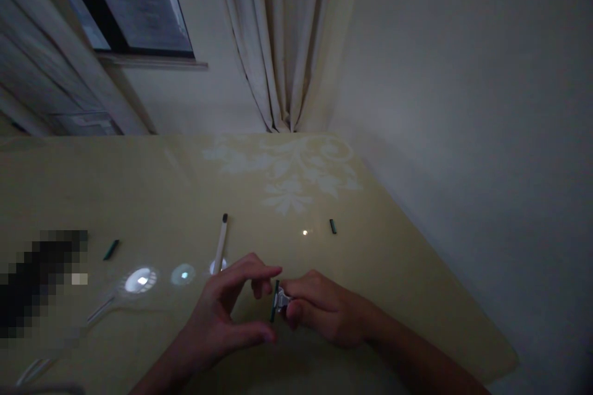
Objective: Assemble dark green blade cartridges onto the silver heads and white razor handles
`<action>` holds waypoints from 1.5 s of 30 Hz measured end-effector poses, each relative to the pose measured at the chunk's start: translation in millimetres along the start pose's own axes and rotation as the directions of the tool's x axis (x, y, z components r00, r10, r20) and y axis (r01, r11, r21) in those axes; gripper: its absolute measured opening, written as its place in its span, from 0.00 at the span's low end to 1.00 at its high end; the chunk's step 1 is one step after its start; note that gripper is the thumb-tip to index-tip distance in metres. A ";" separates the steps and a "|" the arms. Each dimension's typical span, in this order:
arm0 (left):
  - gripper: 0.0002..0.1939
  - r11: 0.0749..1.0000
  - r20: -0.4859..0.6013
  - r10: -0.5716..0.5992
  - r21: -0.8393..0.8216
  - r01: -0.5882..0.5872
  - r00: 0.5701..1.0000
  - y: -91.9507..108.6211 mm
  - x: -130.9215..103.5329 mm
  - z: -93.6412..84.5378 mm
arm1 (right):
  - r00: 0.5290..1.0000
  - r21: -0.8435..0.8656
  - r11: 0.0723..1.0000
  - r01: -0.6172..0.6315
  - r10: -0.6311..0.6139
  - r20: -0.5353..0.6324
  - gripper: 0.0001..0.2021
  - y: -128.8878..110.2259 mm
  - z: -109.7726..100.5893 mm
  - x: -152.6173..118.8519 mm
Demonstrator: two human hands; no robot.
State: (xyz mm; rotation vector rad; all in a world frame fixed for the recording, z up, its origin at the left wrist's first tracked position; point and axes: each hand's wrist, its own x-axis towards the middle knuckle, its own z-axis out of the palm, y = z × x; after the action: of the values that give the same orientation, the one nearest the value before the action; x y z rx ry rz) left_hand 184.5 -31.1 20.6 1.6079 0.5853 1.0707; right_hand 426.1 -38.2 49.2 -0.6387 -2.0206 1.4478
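My right hand (pixel 324 307) is closed round a small silver metal clip (pixel 283 300). At the clip's left end is a thin dark green strip (pixel 275 301), standing roughly upright. My left hand (pixel 222 315) is just to the left, thumb and forefinger spread apart on either side of the strip, with a visible gap and nothing between them. Beyond my left hand lies a white stick with a dark tip (pixel 222 244), its near end reaching the hand.
On the glossy yellowish table (pixel 393 278) lie a short dark green piece (pixel 333 226) at the right and another green piece (pixel 111 250) at the left. A pixelated dark object (pixel 37 278) and a white cable (pixel 99 310) are at the left. A wall borders the right side.
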 end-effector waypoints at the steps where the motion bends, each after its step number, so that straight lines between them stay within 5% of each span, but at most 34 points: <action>1: 0.29 1.000 0.006 0.005 -0.003 -0.005 1.000 0.0 -0.2 0.5 | 1.000 0.003 1.000 0.005 -0.005 0.001 0.29 -0.1 0.2 0.3; 18: 0.25 0.988 -0.012 -0.022 -0.150 0.020 1.000 -4.5 -1.1 5.4 | 0.998 0.109 0.993 0.048 -0.053 0.036 0.29 0.3 -3.7 -0.1; 31: 0.24 0.995 -0.028 0.082 -0.056 -0.083 0.996 0.0 3.3 5.5 | 0.998 0.078 0.997 -0.023 0.019 0.053 0.33 2.2 -2.7 -1.2; 45: 0.25 0.999 -0.006 0.048 0.003 -0.048 0.999 0.7 0.3 4.3 | 0.998 0.027 0.998 -0.050 0.049 0.037 0.28 0.8 -3.5 -1.3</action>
State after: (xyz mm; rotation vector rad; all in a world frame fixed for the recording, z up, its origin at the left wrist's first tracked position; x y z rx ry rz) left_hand 188.3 -33.2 21.2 1.6290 0.5548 1.1109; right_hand 429.5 -36.4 49.1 -0.6596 -2.0220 1.5246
